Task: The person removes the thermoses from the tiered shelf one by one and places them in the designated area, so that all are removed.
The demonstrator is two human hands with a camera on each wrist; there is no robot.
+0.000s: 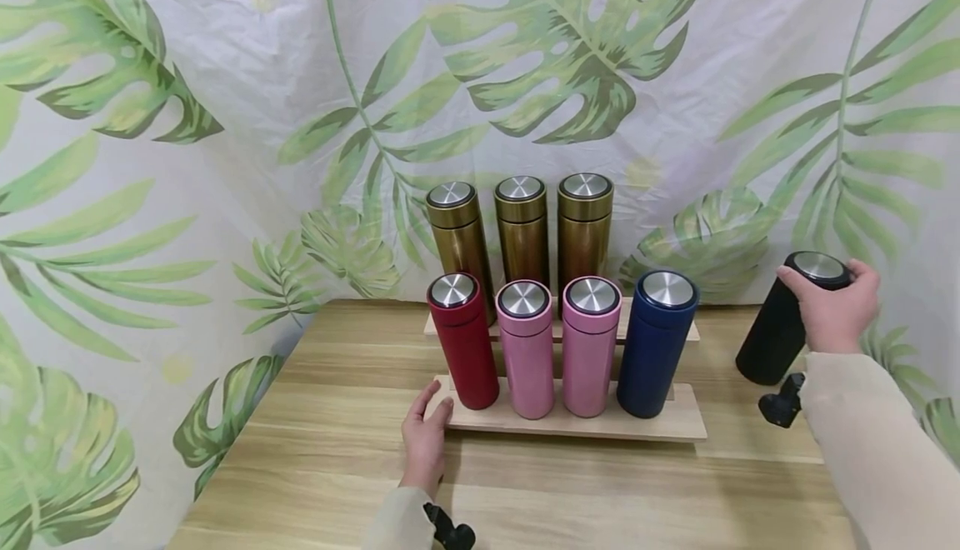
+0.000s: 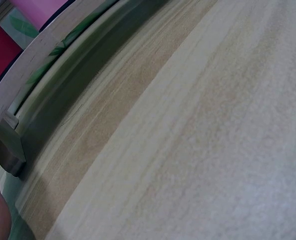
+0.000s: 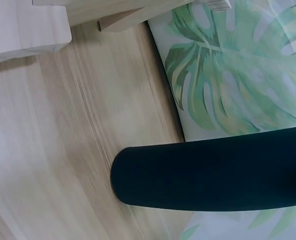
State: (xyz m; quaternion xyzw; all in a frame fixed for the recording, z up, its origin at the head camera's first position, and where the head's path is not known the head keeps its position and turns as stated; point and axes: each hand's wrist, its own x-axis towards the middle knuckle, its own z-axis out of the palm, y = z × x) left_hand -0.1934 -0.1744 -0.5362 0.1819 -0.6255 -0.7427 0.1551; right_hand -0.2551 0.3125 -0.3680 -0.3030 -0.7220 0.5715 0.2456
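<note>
My right hand [image 1: 843, 304] grips a black thermos bottle [image 1: 772, 329] around its silver-topped lid, right of a stepped wooden rack [image 1: 570, 425]. The bottle leans a little in the head view, and its base is over the tabletop; whether it touches is hard to tell. In the right wrist view the black bottle [image 3: 212, 172] lies across the picture. My left hand [image 1: 425, 442] holds the left end of the rack's front board, thumb near the red bottle [image 1: 467, 346]. Beside that stand two pink bottles [image 1: 527, 358] [image 1: 590, 358] and a blue bottle [image 1: 656, 350].
Three gold bottles [image 1: 461, 237] [image 1: 522, 237] [image 1: 585, 237] stand on the rack's higher back tier. The wood-grain table [image 1: 330, 417] extends around the rack. Behind it hangs a leaf-print cloth [image 1: 247, 158].
</note>
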